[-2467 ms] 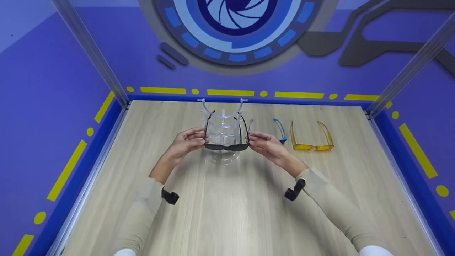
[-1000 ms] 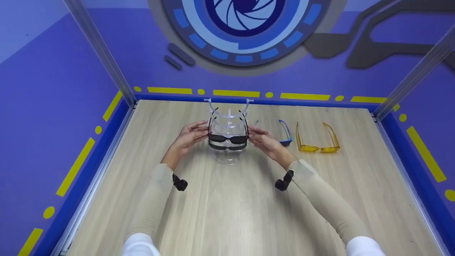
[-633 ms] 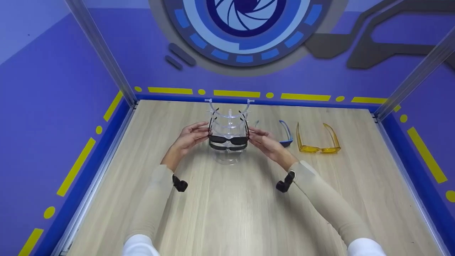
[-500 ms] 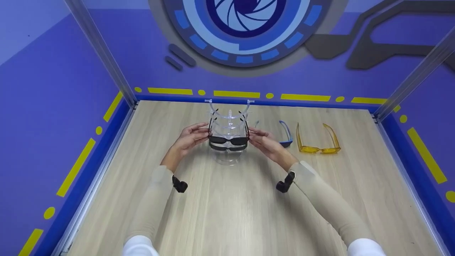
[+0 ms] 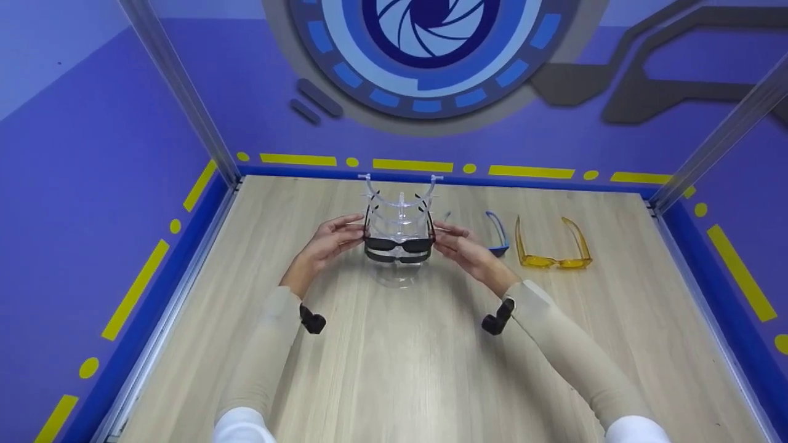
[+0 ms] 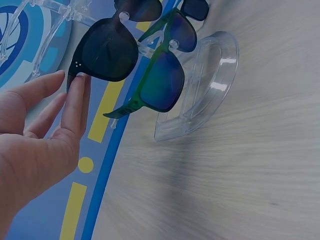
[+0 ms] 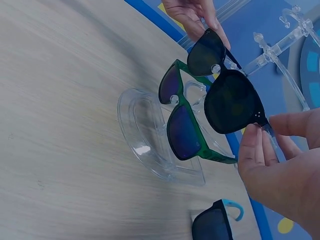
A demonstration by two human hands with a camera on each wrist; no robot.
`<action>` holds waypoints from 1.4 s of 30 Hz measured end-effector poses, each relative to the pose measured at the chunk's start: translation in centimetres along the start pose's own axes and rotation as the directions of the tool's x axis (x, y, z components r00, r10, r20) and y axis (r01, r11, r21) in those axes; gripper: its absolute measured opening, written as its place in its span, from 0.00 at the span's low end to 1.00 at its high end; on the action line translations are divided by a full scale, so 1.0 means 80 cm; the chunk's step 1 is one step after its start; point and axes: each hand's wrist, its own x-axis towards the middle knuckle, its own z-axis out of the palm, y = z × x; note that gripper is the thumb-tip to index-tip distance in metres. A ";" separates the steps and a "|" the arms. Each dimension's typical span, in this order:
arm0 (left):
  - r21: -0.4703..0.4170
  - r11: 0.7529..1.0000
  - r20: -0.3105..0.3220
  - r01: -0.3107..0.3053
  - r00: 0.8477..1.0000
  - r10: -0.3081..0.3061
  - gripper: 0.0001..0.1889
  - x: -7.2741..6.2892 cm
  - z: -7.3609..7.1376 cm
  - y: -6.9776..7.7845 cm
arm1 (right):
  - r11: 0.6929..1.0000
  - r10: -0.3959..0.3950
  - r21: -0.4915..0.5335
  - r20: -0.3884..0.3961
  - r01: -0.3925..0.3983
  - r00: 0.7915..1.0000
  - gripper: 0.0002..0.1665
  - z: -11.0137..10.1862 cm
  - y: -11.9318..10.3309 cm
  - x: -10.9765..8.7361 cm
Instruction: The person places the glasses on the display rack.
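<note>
Black sunglasses (image 5: 381, 244) sit at a middle level of a clear acrylic glasses stand (image 5: 396, 282), lenses toward me. My left hand (image 5: 326, 246) pinches their left temple near the hinge. On the other side, my right hand (image 5: 466, 251) holds the right temple between thumb and fingers, as the right wrist view shows with the black sunglasses (image 7: 232, 102). Just below them on the stand, green-framed sunglasses (image 6: 162, 82) with bluish mirrored lenses rest untouched. The far ends of the black temples reach back along the stand's sides; whether they sit on its pegs is unclear.
Blue-templed sunglasses with dark lenses (image 5: 500, 251) lie on the table right of the stand, partly behind my right hand. Further right are yellow glasses (image 5: 554, 263), temples unfolded. Purple-blue panels (image 5: 203, 80) enclose the wooden tabletop (image 5: 394, 369) at the back and sides.
The black sunglasses, earlier in front of the green pair and covering it, have moved up and back to the level above. Over the last second hands and glasses have stayed nearly still.
</note>
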 end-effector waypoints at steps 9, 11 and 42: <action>0.051 0.998 -0.042 0.025 0.999 -0.023 0.27 -0.005 -0.005 0.000 | 0.998 -0.009 -0.069 0.011 0.009 1.000 0.31 -0.011 0.003 -0.004; 0.064 0.998 -0.046 0.026 0.999 -0.023 0.27 -0.010 -0.011 0.001 | 0.997 -0.003 -0.081 0.007 0.003 1.000 0.32 -0.016 0.002 -0.008; 0.268 0.963 0.141 0.043 0.987 -0.083 0.27 -0.075 0.003 -0.046 | 0.985 0.043 -0.174 0.144 -0.018 0.989 0.34 -0.142 0.013 -0.090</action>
